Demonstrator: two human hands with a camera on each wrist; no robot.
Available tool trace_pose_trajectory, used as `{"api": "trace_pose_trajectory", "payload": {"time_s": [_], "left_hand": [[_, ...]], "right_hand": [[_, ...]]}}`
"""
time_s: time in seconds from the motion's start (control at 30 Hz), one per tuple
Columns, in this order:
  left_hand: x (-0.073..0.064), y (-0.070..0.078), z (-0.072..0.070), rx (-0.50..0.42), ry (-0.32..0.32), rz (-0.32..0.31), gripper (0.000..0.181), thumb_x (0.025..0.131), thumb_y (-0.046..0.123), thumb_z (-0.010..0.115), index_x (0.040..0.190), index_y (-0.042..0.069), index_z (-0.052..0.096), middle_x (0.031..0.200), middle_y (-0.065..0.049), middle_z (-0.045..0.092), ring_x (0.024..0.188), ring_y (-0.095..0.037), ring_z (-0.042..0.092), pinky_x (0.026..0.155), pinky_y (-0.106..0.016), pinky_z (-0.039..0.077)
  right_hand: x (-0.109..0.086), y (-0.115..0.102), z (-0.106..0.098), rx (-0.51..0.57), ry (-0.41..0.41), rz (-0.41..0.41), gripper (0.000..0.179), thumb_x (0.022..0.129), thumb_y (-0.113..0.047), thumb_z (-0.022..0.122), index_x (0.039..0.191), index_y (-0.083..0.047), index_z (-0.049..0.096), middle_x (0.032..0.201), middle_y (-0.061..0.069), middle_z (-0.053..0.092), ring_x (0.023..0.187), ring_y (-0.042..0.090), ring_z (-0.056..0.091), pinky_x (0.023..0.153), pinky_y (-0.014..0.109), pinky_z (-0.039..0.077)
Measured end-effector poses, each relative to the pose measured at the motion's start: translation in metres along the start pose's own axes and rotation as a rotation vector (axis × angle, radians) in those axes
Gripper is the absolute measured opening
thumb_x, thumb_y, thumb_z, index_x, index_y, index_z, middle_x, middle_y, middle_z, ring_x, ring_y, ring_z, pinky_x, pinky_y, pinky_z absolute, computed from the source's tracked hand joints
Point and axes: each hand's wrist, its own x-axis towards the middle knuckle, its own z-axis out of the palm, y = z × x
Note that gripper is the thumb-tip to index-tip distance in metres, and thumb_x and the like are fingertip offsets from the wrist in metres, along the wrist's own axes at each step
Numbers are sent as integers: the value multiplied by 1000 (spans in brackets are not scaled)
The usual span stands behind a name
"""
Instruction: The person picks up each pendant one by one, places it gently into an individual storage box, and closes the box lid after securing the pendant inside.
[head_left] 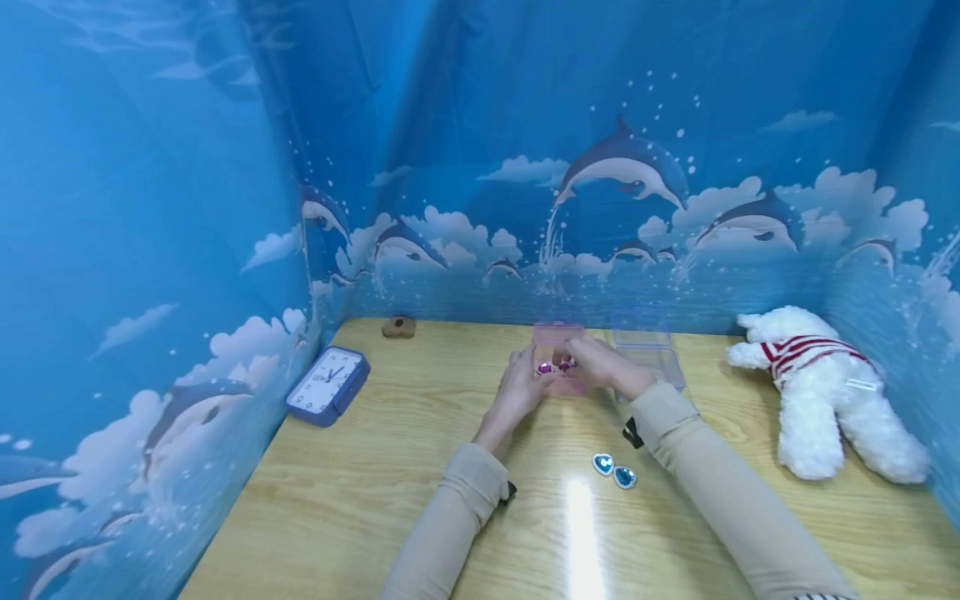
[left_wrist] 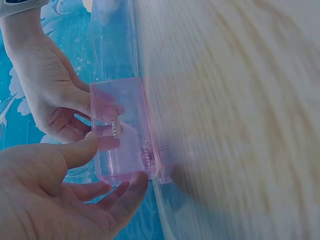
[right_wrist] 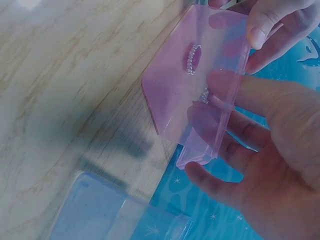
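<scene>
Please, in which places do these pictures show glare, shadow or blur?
Head view: a bright glare streak on the table, just below the two blue gems; left wrist view: the wood grain looks soft and washed out; right wrist view: a dark, soft-edged shadow on the table near the pink box.

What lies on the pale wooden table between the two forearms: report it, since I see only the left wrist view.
Observer: A blue, silver-rimmed gem beside a second blue gem.
Operator: Now give me the colour of the beaded-edged pieces in the transparent pink plastic box.
Observer: The head view shows that at least one is a magenta gem.
Operator: Tell me what sits at the left edge of the table.
Observer: A boxy blue clock with a white face.
</scene>
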Motion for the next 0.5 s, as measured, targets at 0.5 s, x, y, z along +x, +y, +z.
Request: {"api": "trace_pose_trajectory", "payload": {"time_s": [0.5], "left_hand": [[-2,-1,0,22,-4,33,76,102,21,69,166,6,29,151,-23,52,134,-39,58,120,-51,48]], "right_hand": [[-22,4,-10,213,253,63,34,106,-10,58,139,0,62,135,22,66,125,39,63,108,57,55]]}}
